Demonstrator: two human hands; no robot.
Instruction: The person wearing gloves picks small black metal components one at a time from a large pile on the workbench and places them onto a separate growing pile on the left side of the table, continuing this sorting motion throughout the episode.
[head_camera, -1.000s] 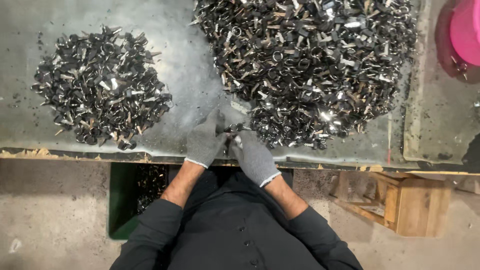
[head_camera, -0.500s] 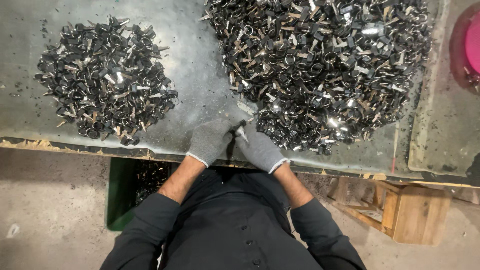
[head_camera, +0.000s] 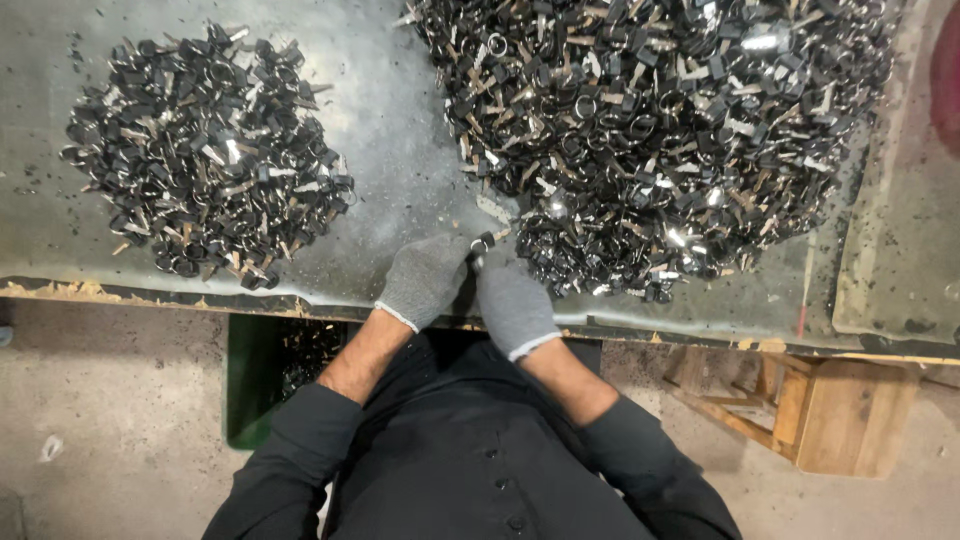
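Both my hands wear grey knit gloves and meet at the near edge of a grey metal table (head_camera: 400, 140). My left hand (head_camera: 423, 280) and my right hand (head_camera: 512, 305) pinch one small black and silver metal part (head_camera: 481, 243) between their fingertips. A large heap of such parts (head_camera: 650, 120) lies just beyond my right hand. A smaller heap of the same parts (head_camera: 205, 175) sits to the far left of my left hand.
A green bin (head_camera: 262, 370) holding several dark parts stands on the floor under the table's edge, left of my legs. A wooden stool (head_camera: 830, 410) stands at the lower right. A pink object (head_camera: 945, 75) shows at the right edge.
My hands have stayed together at the table's edge, working the small part. The view has shifted slightly, so the heaps sit a little higher and further right.
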